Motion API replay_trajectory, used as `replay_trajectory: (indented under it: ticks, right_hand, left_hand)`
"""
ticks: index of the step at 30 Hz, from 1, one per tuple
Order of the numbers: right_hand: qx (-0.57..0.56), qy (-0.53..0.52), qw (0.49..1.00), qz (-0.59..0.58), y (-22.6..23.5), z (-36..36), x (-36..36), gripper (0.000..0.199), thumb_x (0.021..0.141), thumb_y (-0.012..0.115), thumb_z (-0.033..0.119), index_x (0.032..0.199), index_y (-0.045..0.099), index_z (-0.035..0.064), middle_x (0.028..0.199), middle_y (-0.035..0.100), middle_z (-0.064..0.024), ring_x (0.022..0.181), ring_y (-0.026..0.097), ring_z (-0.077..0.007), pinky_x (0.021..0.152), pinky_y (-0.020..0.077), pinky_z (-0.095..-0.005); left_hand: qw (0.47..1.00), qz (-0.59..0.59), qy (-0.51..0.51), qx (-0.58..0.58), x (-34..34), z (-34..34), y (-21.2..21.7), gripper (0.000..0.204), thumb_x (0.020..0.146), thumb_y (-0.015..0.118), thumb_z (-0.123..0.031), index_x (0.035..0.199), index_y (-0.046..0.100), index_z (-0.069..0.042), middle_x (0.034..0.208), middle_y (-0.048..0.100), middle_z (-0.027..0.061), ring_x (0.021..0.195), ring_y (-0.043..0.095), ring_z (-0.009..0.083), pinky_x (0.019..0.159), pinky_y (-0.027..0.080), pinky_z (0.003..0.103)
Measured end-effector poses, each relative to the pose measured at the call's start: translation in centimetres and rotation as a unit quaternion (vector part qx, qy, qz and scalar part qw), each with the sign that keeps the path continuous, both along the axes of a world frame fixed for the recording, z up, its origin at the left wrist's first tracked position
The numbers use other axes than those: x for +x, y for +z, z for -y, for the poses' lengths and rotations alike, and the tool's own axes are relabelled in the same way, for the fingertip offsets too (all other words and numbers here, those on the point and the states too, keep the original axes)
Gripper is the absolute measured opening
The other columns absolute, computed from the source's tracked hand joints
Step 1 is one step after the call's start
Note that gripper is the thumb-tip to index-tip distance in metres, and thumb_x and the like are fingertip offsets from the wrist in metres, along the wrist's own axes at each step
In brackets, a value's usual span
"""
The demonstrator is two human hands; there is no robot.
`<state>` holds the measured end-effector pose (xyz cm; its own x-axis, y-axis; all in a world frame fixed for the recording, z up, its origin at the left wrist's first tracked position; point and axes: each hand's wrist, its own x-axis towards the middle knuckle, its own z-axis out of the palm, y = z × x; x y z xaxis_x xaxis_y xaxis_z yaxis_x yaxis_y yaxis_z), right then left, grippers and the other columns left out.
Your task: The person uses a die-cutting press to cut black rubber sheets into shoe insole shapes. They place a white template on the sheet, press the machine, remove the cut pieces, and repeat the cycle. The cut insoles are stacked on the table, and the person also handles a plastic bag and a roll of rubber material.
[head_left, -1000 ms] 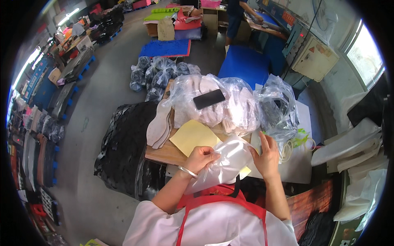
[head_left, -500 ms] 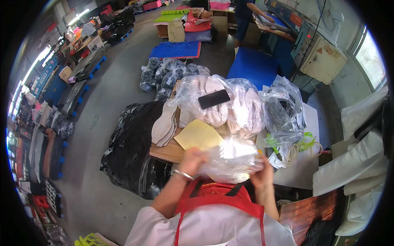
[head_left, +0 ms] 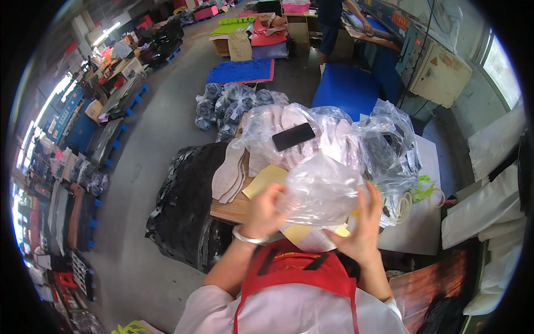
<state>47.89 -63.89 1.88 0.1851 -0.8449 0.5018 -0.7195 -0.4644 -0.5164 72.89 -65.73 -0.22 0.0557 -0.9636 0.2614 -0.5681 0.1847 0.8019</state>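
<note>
A clear plastic bag (head_left: 324,192) is raised over the near edge of the wooden table. My left hand (head_left: 265,214), with a bangle at its wrist, pinches the bag's left side. At its right edge, my right hand (head_left: 364,225) has thumb and fingers spread apart, touching or very close to the plastic. Beneath the bag lie pale yellow sheets (head_left: 266,179), partly covered by it. To the left rests a small stack of pale insole-shaped pieces (head_left: 227,177). Behind, a black phone (head_left: 293,136) sits on clear bags filled with similar pale pieces (head_left: 339,136).
Black sheet material (head_left: 186,200) is piled left of the table. A clear bag with dark contents (head_left: 389,147) stands at the right, by a white tabletop (head_left: 425,222) with green strips and a tape roll (head_left: 401,209). Another person (head_left: 329,25) works at a machine beyond.
The bag has been lifted and spread flatter, uncovering yellow sheet beneath its near edge. My left hand has risen slightly; the right hand's fingers have spread apart.
</note>
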Motion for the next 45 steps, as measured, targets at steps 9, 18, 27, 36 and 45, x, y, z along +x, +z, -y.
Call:
replay_trajectory:
  ticks: [9,18,27,36,45]
  right_hand:
    - [-0.037,0.177,0.983,0.009,-2.0,4.6,0.5,0.023,0.066,0.072,0.004,0.057,0.052,0.0052,0.134,0.053,-0.0109,0.139,0.031,-0.0426,0.111,0.0218,-0.0627]
    - [-0.062,0.210,0.969,-0.110,-2.8,3.4,5.2,0.038,0.070,0.065,0.000,0.108,0.064,0.0069,0.114,0.063,-0.0150,0.115,0.054,-0.0374,0.101,0.0387,-0.0530]
    - [0.307,0.221,0.926,0.013,-4.2,-0.2,2.3,0.028,0.078,0.060,0.004,0.106,0.059,0.0037,0.076,0.064,-0.0212,0.068,0.066,-0.0342,0.062,0.0528,-0.0411]
    - [-0.317,-0.086,0.925,0.190,-1.3,0.9,-6.5,0.042,0.071,0.068,0.001,0.113,0.059,0.0049,0.072,0.058,-0.0090,0.059,0.058,-0.0212,0.053,0.0475,-0.0328]
    - [-0.024,-0.132,0.985,-0.105,-12.5,-1.0,-6.1,0.060,0.061,0.065,-0.005,0.120,0.062,0.0100,0.073,0.056,-0.0128,0.065,0.061,-0.0335,0.060,0.0509,-0.0423]
  left_hand:
    - [0.953,0.254,-0.164,0.007,0.9,-2.8,2.0,0.028,0.076,0.067,-0.014,0.103,0.059,-0.006,0.090,0.054,0.0114,0.079,0.063,0.0311,0.069,0.052,0.041]
    - [0.959,0.208,-0.154,-0.115,-0.3,-4.4,-1.0,0.027,0.073,0.073,-0.026,0.082,0.057,-0.005,0.085,0.056,0.0092,0.074,0.061,0.0290,0.062,0.049,0.040]
    - [0.989,0.006,-0.018,0.145,5.1,-3.2,-5.6,0.025,0.079,0.070,-0.010,0.099,0.055,-0.007,0.076,0.061,0.0041,0.063,0.060,0.0155,0.054,0.046,0.030]
    - [0.863,0.252,-0.063,-0.434,2.1,-6.7,3.8,0.035,0.071,0.078,-0.018,0.101,0.061,-0.013,0.081,0.059,0.0016,0.064,0.055,0.0190,0.059,0.046,0.034]
    - [0.942,0.302,-0.049,-0.139,4.5,-3.3,-11.9,0.026,0.073,0.062,-0.005,0.098,0.067,-0.007,0.098,0.066,0.0148,0.087,0.062,0.0334,0.076,0.050,0.042]
